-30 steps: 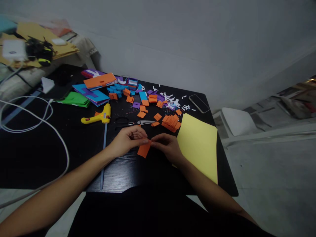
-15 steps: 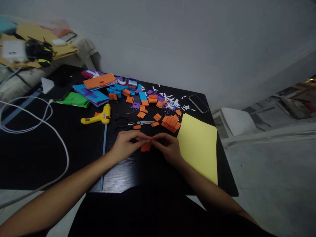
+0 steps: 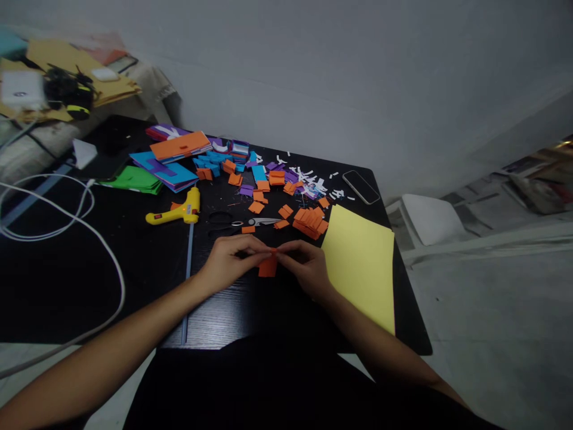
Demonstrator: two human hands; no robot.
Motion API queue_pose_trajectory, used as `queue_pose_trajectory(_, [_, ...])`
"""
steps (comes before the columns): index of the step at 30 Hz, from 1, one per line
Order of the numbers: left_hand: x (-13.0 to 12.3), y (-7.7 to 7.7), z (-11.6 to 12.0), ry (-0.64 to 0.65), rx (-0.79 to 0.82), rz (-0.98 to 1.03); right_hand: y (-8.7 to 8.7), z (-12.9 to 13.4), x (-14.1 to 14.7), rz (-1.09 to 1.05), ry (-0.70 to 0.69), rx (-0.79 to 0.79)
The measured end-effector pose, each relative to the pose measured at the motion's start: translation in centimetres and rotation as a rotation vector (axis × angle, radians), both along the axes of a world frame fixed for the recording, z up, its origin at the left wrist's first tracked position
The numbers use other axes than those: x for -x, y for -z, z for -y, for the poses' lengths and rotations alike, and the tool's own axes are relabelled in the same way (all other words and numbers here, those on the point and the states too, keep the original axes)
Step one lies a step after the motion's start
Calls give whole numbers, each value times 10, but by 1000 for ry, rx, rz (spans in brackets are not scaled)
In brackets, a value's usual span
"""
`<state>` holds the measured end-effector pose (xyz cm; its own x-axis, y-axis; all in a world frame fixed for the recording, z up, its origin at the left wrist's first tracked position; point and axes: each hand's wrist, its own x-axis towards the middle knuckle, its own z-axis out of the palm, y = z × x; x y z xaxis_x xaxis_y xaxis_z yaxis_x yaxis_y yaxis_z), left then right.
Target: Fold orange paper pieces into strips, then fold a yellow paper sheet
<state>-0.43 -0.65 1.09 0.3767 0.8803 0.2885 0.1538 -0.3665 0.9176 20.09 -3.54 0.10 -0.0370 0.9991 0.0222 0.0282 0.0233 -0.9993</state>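
Between my two hands is a small orange paper piece point(image 3: 267, 267), its lower part hanging down over the black table. My left hand point(image 3: 235, 258) pinches its upper edge from the left, and my right hand point(image 3: 304, 266) pinches the same edge from the right. Fingertips hide the top of the paper. Just beyond my hands lie scissors point(image 3: 264, 221) with black handles. A pile of orange folded papers point(image 3: 308, 222) sits past my right hand, and more small orange pieces point(image 3: 256, 207) are scattered behind the scissors.
A yellow glue gun point(image 3: 179, 210) lies to the left, above a blue-grey strip point(image 3: 188, 263). Yellow sheets point(image 3: 360, 269) rest at the right, near a phone point(image 3: 360, 187). White paper scraps point(image 3: 308, 182) and coloured paper stacks point(image 3: 179, 146) cover the back. A white cable point(image 3: 117, 263) loops at far left.
The orange paper between my fingers hangs straighter and slightly further right than before. Both hands keep their pinch in nearly the same place.
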Motion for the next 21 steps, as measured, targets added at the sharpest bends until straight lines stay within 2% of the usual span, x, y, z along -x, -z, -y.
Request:
queue_pose_trajectory(11, [-1, 3, 0, -37, 53, -31, -2, 0, 0, -30, 2, 40])
queue_pose_trajectory(21, [0, 5, -4, -32, -115, -96, -2, -1, 0, 18, 66, 7])
